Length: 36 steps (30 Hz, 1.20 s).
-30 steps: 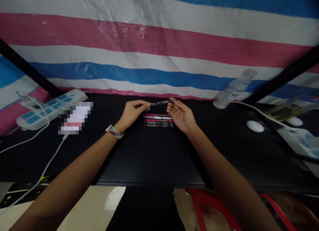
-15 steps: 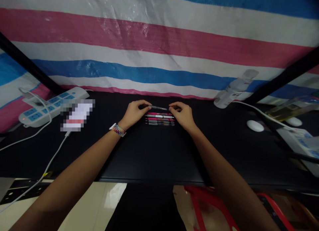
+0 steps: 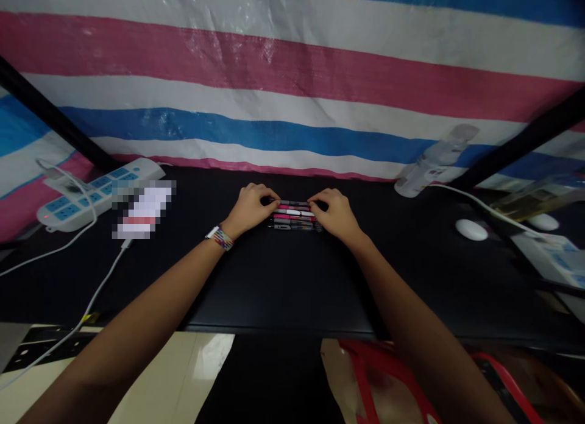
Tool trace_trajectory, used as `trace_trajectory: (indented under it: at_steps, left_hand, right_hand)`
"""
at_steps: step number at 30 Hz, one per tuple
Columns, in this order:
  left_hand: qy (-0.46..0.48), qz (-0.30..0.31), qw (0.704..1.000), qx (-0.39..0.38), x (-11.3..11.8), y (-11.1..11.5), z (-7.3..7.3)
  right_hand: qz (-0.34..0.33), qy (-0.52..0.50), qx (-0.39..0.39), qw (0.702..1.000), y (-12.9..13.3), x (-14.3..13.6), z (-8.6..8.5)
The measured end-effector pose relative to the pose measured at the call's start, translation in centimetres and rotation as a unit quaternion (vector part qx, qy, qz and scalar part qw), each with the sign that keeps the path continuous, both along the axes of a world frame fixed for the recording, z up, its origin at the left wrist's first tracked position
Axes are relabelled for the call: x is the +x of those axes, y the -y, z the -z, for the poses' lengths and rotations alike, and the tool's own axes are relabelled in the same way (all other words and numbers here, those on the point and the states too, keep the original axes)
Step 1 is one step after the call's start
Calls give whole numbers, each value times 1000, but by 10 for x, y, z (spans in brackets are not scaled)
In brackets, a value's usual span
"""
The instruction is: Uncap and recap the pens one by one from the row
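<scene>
Several pens [image 3: 292, 218] lie side by side on the black table, some with pink parts, others grey and clear. At the far side of this row is a grey pen [image 3: 295, 203], level with the others. My left hand [image 3: 252, 209] pinches its left end between thumb and forefinger. The right end sits at the fingertips of my right hand [image 3: 336, 214], whose thumb and forefinger are also together. A colourful woven band [image 3: 220, 236] circles my left wrist.
A white power strip [image 3: 100, 195] and a blurred-out phone [image 3: 145, 211] on a cable are at the left. To the right are a clear bottle [image 3: 429, 165], a white mouse-like object [image 3: 471, 229] and a tilted bottle of yellowish liquid [image 3: 525, 204]. Striped sheeting [image 3: 292, 95] hangs behind the black table [image 3: 283, 290].
The grey pen has come down and toward me, from slightly tilted beyond the row to lying against it. Both hands moved with it, and the view shifted a little.
</scene>
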<state>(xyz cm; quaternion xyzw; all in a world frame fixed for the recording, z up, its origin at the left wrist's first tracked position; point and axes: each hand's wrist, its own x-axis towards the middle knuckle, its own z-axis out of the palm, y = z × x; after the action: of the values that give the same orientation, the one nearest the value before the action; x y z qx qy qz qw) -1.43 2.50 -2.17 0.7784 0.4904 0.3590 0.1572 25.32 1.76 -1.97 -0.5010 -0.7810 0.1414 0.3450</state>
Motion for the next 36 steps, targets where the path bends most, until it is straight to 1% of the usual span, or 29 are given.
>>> trace_trajectory:
  at_steps: [6, 12, 14, 17, 20, 23, 26, 28, 32, 36]
  left_hand:
    - [-18, -10, 1000, 11, 3, 4, -1]
    - [-5, -16, 1000, 22, 3, 4, 0]
    - [32, -17, 999, 13, 4, 3, 0]
    - [142, -37, 989, -14, 8, 2, 2]
    - [229, -42, 972, -45, 18, 4, 3]
    - [277, -25, 958, -67, 30, 10, 3]
    - [312, -9, 946, -80, 40, 14, 1]
    - [329, -9, 940, -91, 44, 16, -1]
    - [354, -16, 929, -104, 46, 19, -2]
    - [352, -13, 929, -115, 46, 22, -3]
  right_hand:
    - [6, 1, 6, 1000, 1, -1, 3]
    - [13, -10, 12, 1000, 3, -2, 2]
    - [14, -32, 12, 999, 3, -3, 1]
    - [20, -116, -2, 993, 0, -5, 3]
    - [35, -232, -41, 971, -4, -11, 8]
    - [19, -292, -59, 954, -5, -19, 13]
    - [4, -306, -66, 950, -4, -27, 13]
    - [6, -319, -73, 945, -4, -30, 13]
    - [21, -358, -86, 930, -5, -33, 13]
    - [40, -381, -98, 918, -3, -34, 14]
